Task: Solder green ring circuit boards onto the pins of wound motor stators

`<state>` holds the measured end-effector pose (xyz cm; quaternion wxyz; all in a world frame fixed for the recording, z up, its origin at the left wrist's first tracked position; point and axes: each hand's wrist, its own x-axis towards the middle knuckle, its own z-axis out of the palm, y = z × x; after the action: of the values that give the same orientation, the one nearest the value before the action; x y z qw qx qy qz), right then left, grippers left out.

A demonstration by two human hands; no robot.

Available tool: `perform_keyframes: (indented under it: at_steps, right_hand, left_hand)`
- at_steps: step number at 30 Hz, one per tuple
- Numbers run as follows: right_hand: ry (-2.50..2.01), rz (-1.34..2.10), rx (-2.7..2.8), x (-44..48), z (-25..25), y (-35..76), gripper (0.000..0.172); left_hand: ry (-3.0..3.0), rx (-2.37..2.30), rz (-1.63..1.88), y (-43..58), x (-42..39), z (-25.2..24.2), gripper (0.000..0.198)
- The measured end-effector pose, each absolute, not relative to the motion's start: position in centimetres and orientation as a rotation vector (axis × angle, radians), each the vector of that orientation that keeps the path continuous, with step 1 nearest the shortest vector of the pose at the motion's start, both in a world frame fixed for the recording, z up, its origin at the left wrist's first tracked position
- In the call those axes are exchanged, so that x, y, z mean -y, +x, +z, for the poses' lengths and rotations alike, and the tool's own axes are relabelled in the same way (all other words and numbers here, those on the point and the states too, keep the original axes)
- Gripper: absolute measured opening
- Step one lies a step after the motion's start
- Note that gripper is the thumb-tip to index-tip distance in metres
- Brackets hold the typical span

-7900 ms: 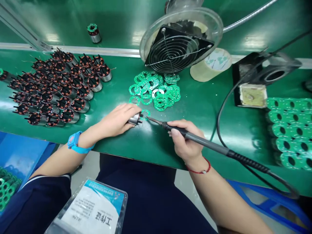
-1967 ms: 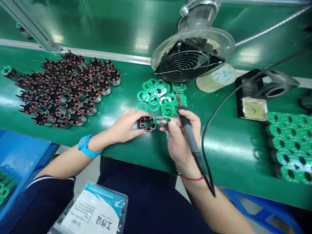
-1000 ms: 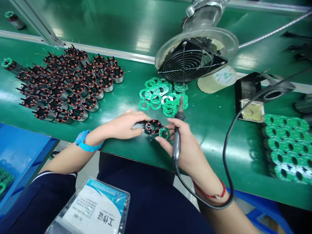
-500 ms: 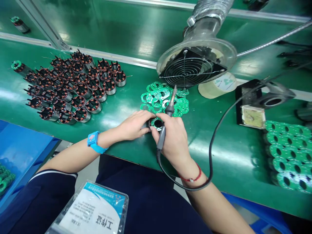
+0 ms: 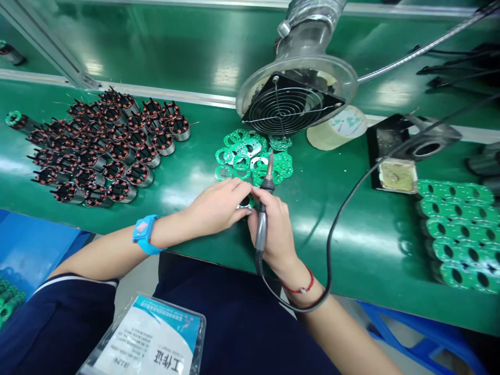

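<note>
My left hand (image 5: 221, 204) is closed around a motor stator (image 5: 245, 202) with a green ring board on its top; fingers hide most of it. My right hand (image 5: 275, 224) grips a soldering iron (image 5: 261, 229), its tip pointing up and away from me, and its thumb and fingertips also meet the stator's side. Just beyond both hands lies a loose pile of green ring-shaped circuit boards (image 5: 242, 151). On the left, several copper-wound stators (image 5: 121, 190) stand in a cluster without boards.
A fume extractor (image 5: 291, 101) with a fan grille hangs over the boards. Behind it to the right sits a tape roll (image 5: 338, 127). A soldering iron stand (image 5: 398, 174) with a sponge is farther right, beside rows of board-topped stators (image 5: 457, 229). The iron's black cable (image 5: 332, 234) loops over my right forearm.
My view has shifted a little, so the bench items sit farther left. The left fingers now cover more of the stator, and its board's face is less visible. The iron stays in my right hand.
</note>
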<state>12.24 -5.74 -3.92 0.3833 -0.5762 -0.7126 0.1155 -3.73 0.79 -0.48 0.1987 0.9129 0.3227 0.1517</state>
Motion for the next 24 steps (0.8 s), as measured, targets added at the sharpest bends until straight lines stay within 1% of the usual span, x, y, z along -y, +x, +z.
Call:
perform_keyframes:
  at_steps: [3,6,8,10,16,19,21,24]
  right_hand:
    - [-1.48,0.282,1.739,5.7,-4.2,12.0,0.049]
    - [-1.453,0.173,1.702,5.7,-4.1,11.8,0.051]
    - [-1.435,0.14,1.702,5.7,-4.0,11.8,0.049]
    - [-1.422,0.179,1.713,5.8,-3.9,12.0,0.046]
    - [-1.423,0.376,1.725,6.1,-3.9,12.7,0.038]
    - [-1.471,0.426,1.737,6.1,-3.9,13.1,0.033]
    - [-1.49,0.408,1.775,6.0,-3.7,13.5,0.035]
    - [-1.47,0.29,1.854,5.2,-3.2,14.2,0.047]
  left_hand:
    - [2.6,-0.847,0.383,-4.2,-1.1,0.0,0.027]
    - [2.624,-0.732,0.293,-5.0,-1.9,0.6,0.026]
    - [2.628,-0.647,0.226,-5.3,-2.4,0.9,0.024]
    - [2.641,-0.616,0.201,-5.3,-2.6,0.9,0.024]
    - [2.635,-0.726,0.416,-4.8,-2.1,-0.8,0.026]
    - [2.58,-0.751,0.431,-4.3,-2.0,-1.4,0.032]
    - [2.546,-0.748,0.434,-4.1,-2.0,-1.7,0.037]
    - [2.528,-0.742,0.408,-4.1,-2.2,-1.9,0.046]
